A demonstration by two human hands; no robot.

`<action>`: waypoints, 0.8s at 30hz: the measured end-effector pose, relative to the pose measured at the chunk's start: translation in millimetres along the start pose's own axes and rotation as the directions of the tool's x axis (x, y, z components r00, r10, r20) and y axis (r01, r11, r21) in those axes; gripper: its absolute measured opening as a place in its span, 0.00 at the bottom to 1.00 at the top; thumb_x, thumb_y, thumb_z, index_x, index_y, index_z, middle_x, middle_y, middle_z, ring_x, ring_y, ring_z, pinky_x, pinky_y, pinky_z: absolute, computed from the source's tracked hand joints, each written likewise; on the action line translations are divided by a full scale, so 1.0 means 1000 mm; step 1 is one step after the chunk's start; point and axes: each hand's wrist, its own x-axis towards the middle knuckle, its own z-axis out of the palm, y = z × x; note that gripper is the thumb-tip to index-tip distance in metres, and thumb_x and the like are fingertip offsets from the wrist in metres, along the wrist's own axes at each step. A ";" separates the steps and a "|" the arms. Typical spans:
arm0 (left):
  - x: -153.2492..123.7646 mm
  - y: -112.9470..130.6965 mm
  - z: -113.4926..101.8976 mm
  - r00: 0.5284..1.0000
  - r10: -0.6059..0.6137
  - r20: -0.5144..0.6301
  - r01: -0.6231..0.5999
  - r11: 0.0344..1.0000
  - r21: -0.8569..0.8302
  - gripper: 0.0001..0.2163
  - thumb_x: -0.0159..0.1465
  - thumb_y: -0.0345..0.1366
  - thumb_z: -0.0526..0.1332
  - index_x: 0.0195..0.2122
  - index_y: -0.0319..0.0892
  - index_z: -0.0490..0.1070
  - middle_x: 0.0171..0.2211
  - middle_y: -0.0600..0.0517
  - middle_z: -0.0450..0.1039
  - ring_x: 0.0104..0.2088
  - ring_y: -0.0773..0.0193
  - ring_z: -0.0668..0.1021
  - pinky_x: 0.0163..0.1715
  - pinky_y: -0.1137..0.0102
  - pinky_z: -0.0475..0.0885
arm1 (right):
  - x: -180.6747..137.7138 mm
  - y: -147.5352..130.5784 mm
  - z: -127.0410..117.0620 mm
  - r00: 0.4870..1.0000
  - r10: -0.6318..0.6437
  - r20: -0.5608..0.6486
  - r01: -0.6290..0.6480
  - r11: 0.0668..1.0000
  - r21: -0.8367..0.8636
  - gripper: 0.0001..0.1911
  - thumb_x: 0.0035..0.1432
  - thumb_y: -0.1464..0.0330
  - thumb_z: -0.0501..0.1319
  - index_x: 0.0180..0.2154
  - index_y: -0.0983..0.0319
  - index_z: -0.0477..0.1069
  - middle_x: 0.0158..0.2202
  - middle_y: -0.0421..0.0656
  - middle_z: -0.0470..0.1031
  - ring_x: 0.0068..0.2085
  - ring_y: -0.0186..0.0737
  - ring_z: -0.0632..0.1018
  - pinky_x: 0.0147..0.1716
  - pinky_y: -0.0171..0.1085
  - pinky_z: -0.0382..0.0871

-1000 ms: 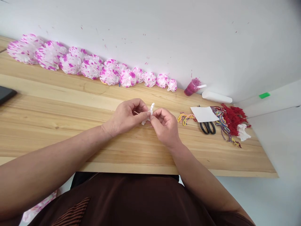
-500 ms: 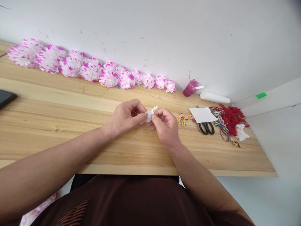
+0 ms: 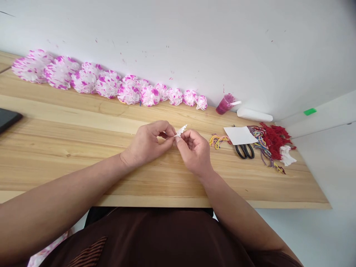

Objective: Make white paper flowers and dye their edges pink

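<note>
My left hand [image 3: 148, 142] and my right hand [image 3: 194, 150] meet over the middle of the wooden table [image 3: 69, 148]. Between their fingertips is a small folded piece of white paper [image 3: 180, 130], pinched from both sides. A thin rubber band seems to run across my left fingers, too small to be sure. Both hands hover just above the tabletop.
A row of pink-and-white paper flowers [image 3: 111, 83] lines the wall. At the right lie coloured rubber bands [image 3: 218, 140], a white paper sheet [image 3: 240, 135], black scissors [image 3: 244, 151], red material [image 3: 275, 137], a pink cup [image 3: 226, 104], a white roll [image 3: 254, 115]. A dark phone [image 3: 7, 119] lies far left.
The white paper has been squeezed smaller between the fingertips and turned a little. The hands stay in nearly the same place; the view shifted slightly.
</note>
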 end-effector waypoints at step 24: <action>0.000 -0.004 0.001 1.000 -0.009 0.002 0.009 0.997 -0.075 0.04 0.61 0.35 0.67 0.31 0.42 0.74 0.35 0.51 0.81 0.36 0.63 0.81 0.41 0.67 0.77 | 0.001 0.002 -0.001 0.999 -0.041 0.002 0.041 0.999 0.011 0.10 0.62 0.65 0.63 0.29 0.59 0.68 0.26 0.38 0.72 0.27 0.34 0.72 0.28 0.36 0.66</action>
